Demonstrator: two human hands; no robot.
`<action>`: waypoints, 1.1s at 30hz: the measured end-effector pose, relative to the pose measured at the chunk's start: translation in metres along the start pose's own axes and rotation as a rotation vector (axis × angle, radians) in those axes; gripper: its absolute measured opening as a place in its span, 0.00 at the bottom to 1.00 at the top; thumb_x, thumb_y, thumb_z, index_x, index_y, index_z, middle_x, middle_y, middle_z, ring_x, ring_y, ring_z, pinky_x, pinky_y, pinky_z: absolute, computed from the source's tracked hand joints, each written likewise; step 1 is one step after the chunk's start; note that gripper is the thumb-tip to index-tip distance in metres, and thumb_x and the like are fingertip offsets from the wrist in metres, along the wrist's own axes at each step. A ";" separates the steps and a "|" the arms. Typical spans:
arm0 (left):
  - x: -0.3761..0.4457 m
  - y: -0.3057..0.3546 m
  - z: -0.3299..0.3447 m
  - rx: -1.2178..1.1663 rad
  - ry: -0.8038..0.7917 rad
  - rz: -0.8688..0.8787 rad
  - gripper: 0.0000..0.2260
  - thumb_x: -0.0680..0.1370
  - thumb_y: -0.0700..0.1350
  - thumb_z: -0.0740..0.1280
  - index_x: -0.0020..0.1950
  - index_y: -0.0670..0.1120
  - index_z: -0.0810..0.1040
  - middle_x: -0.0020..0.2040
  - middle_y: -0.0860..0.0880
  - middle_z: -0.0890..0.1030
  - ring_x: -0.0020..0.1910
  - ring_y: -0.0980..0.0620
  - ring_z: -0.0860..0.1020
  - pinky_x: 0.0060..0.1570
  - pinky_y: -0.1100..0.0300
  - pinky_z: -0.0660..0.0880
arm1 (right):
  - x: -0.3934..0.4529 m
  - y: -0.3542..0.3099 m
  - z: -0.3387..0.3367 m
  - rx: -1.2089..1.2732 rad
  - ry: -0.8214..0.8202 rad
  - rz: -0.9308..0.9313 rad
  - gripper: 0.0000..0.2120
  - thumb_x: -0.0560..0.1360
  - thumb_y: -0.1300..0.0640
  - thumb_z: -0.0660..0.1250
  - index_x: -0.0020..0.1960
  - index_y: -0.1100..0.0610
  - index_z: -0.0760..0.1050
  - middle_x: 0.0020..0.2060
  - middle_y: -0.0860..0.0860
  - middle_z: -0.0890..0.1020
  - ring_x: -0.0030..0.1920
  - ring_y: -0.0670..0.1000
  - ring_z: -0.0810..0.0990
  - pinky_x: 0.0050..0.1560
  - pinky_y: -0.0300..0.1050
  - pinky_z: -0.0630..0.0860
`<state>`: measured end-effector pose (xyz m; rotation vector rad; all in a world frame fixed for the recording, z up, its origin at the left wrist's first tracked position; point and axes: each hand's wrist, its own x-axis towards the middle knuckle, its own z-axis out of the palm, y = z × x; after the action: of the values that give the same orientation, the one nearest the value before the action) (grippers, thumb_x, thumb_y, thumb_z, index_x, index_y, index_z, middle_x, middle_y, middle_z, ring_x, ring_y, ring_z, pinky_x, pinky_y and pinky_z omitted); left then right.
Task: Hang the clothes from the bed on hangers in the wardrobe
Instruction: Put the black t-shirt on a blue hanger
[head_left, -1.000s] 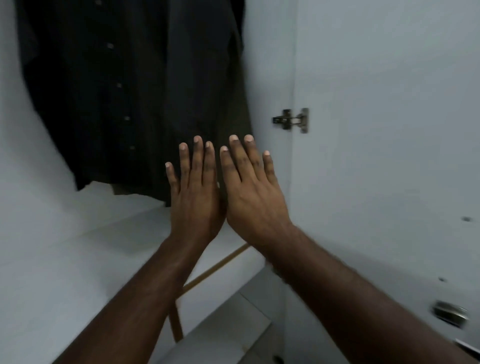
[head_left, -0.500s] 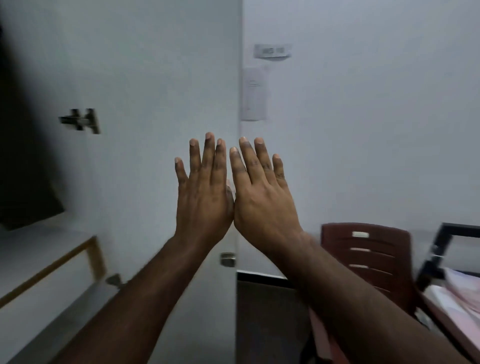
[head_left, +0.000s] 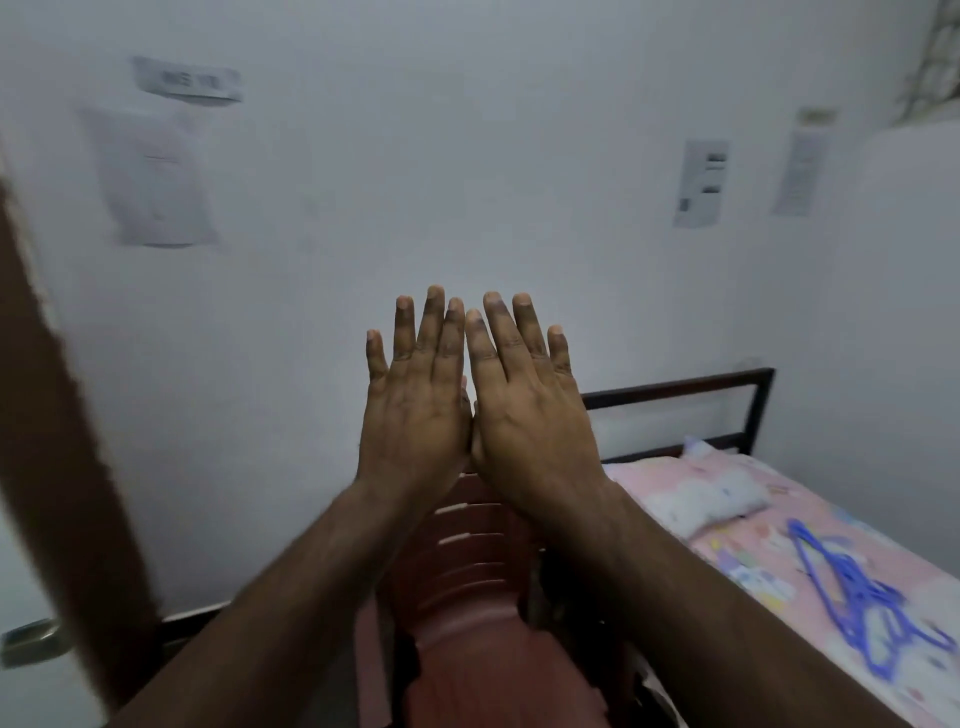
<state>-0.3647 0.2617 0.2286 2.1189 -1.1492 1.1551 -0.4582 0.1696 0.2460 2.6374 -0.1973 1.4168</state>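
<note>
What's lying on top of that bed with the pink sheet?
On the bed lie a bunch of blue hangers and a small patterned pillow. No clothes show on the visible part; the right forearm covers its near edge and the frame cuts off the rest.

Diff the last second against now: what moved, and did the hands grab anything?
The view swung right, away from the wardrobe and its dark hanging shirt, past the door, to the bed. Now in sight: a red chair, a pillow and blue hangers on the pink sheet. Nothing was taken hold of or let go. The left hand and right hand stay raised, flat, side by side, empty.
</note>
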 end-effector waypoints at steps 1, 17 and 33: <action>0.006 0.015 0.011 -0.026 -0.010 0.018 0.40 0.78 0.44 0.68 0.82 0.41 0.46 0.82 0.42 0.44 0.81 0.41 0.42 0.77 0.36 0.49 | -0.005 0.016 -0.003 -0.032 -0.008 0.021 0.33 0.74 0.58 0.54 0.78 0.63 0.58 0.78 0.62 0.59 0.80 0.61 0.52 0.76 0.65 0.56; 0.060 0.166 0.195 -0.464 -0.158 0.324 0.30 0.81 0.45 0.54 0.82 0.43 0.49 0.82 0.45 0.46 0.81 0.44 0.43 0.78 0.39 0.46 | -0.074 0.200 0.009 -0.375 -0.138 0.401 0.35 0.71 0.60 0.53 0.78 0.64 0.60 0.78 0.61 0.61 0.79 0.61 0.55 0.75 0.62 0.55; -0.014 0.402 0.374 -0.600 -0.523 0.586 0.31 0.75 0.42 0.58 0.80 0.41 0.59 0.80 0.42 0.61 0.80 0.41 0.56 0.76 0.39 0.54 | -0.264 0.389 0.012 -0.449 -0.492 0.929 0.36 0.72 0.61 0.62 0.79 0.61 0.58 0.79 0.57 0.59 0.80 0.59 0.51 0.77 0.63 0.54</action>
<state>-0.5370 -0.2153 0.0175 1.6741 -2.1326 0.3394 -0.6636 -0.2018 0.0427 2.4871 -1.7245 0.6481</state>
